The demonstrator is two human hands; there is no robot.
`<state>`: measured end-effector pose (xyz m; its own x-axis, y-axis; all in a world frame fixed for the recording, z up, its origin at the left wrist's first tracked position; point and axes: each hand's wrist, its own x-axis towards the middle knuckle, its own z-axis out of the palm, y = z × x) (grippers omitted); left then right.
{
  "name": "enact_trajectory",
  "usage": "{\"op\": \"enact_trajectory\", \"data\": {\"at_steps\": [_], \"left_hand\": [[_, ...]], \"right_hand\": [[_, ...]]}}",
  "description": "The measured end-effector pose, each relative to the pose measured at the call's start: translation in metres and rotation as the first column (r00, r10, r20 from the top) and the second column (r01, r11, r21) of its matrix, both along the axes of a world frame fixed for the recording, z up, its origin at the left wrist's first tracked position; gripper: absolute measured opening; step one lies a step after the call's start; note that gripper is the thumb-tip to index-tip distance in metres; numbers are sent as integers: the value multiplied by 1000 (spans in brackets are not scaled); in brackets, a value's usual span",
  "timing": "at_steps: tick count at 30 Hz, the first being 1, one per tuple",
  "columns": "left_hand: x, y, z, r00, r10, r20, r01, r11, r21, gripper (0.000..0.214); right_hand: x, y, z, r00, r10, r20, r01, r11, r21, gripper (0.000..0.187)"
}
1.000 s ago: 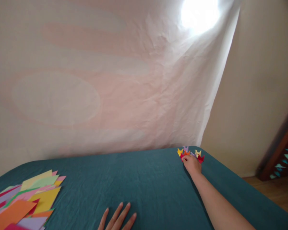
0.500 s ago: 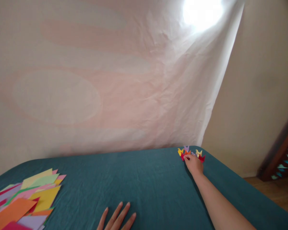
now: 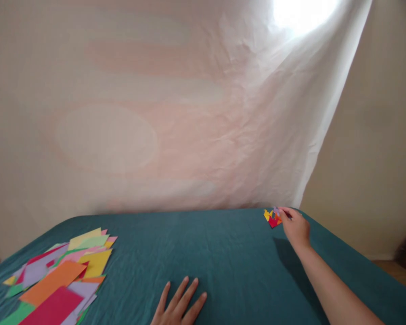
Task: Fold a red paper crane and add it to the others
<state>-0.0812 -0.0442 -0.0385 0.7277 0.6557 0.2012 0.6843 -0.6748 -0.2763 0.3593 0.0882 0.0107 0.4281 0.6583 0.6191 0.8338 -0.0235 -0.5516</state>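
My right hand (image 3: 295, 226) reaches to the far right corner of the teal-covered table (image 3: 223, 253). Its fingertips rest among a small cluster of folded paper figures (image 3: 272, 218) in yellow, red, orange and purple. The fingers look curled, but the blur hides whether they grip one. My left hand (image 3: 181, 307) lies flat on the cloth at the near edge, fingers stretched out and empty. A loose spread of coloured paper sheets (image 3: 57, 280) lies at the near left.
A creased white sheet (image 3: 176, 113) hangs behind the table, with bright light (image 3: 302, 13) shining through at the top right. A beige wall (image 3: 375, 144) stands to the right. Wooden floor (image 3: 404, 275) shows past the table's right edge.
The view has swung left, so everything sits further right in the frame. My right hand has moved up over the right side of the paper figures, hiding some of them. My left hand stays flat.
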Motion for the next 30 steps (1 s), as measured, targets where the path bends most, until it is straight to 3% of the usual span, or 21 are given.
{"op": "enact_trajectory", "data": {"at_steps": [3,5,8,11,14,16,21,25,28,30], "left_hand": [[1,-7,9,1000,-1,15,3,988,-152,61],[1,-13,18,999,14,36,-5,970,-243,68],[0,-22,33,997,42,60,-18,936,-351,67],[1,-31,44,994,66,91,-23,912,-409,66],[3,-39,50,988,84,126,-20,897,-442,65],[2,-42,53,984,99,148,-21,891,-453,64],[-13,-51,59,989,78,129,-10,889,-458,63],[-28,-65,50,997,30,78,4,918,-396,64],[-47,-70,46,999,-5,53,21,949,-314,52],[-74,-65,57,992,96,78,-77,972,-223,61]], "right_hand": [[-31,-19,28,983,176,53,-178,983,46,42],[-58,-41,31,931,345,117,-349,937,17,41],[-91,-84,7,759,606,239,-560,795,-234,50],[-103,-117,-35,645,720,256,-577,679,-454,53],[-100,-128,-65,640,724,259,-555,668,-496,45],[-97,-127,-72,649,711,272,-549,685,-480,43],[-97,-126,-66,642,709,291,-553,691,-465,43],[-98,-128,-65,639,710,294,-557,692,-459,42],[-96,-125,-69,634,718,287,-575,686,-446,42],[-95,-123,-71,637,717,283,-583,688,-432,43]]}}
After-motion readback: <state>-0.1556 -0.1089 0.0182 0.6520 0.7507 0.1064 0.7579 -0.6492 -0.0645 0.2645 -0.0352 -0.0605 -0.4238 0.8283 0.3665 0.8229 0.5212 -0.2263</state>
